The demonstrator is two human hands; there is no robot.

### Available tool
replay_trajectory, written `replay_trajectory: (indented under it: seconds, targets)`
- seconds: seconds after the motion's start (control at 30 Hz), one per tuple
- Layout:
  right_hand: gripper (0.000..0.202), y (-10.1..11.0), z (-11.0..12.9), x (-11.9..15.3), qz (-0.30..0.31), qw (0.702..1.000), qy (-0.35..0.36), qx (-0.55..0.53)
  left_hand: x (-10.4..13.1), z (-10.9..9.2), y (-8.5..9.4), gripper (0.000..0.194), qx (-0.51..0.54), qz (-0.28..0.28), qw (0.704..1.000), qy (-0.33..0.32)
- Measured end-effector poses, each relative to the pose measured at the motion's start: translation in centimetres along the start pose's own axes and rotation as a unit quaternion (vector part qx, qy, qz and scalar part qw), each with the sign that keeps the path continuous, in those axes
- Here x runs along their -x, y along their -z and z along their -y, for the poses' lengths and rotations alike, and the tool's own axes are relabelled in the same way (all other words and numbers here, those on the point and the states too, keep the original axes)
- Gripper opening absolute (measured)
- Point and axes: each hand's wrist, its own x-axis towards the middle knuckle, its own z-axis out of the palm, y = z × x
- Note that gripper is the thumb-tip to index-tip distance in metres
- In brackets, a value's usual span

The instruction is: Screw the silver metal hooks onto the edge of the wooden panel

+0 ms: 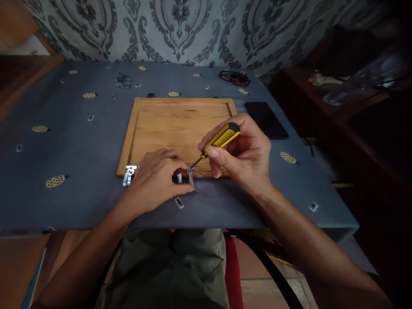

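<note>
A framed wooden panel (170,124) lies flat on the cloth-covered table. My right hand (247,154) grips a yellow and black screwdriver (222,139) by its handle, with the shaft slanting down to the left. Its tip meets a small metal hook (191,177) at the panel's near edge. Around that hook, the thumb and forefinger of my left hand (157,178) are closed, steadying it, while the other fingers rest on the wood. Left of my left hand, a silver double hook (129,174) sits on the panel's near left corner. Small dark holes dot the near rail beside the screwdriver.
A black phone-like slab (266,120) lies right of the panel. Dark-framed glasses (234,78) and a clear tangled item (124,80) lie farther back. Patterned fabric (178,30) hangs behind the table (74,159). Dark furniture (309,103) stands to the right.
</note>
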Motion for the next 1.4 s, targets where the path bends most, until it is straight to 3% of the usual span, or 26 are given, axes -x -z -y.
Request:
replay_trajectory:
  seconds: [0.2,0.47,0.67,0.83,1.2,1.4]
  targets:
    - [0.022,0.14,0.09,0.03,0.010,1.000,-0.013,0.022,0.05,-0.10,-0.02,0.017,0.002,-0.002,1.000,-0.002]
    - [0.039,0.06,0.21,-0.12,-0.028,0.998,-0.014,0.045,0.00,-0.08,0.03,0.018,0.003,0.003,1.000,0.006]
    - [0.027,0.28,-0.27,-0.16,-0.036,0.999,0.001,0.036,-0.12,-0.06,0.00,0.020,-0.007,0.000,1.000,0.004]
    - [0.033,0.31,-0.40,-0.17,-0.067,0.995,-0.002,0.067,-0.13,0.02,-0.11,0.023,-0.005,-0.002,1.000,-0.001]
    - [0.045,-0.18,0.37,-0.17,-0.060,0.997,-0.031,0.033,-0.01,-0.07,-0.17,0.022,-0.005,-0.011,1.000,-0.002]
    - [0.030,0.47,0.31,0.09,-0.027,0.998,-0.043,0.047,-0.05,-0.04,-0.18,0.021,0.000,-0.012,1.000,0.000]
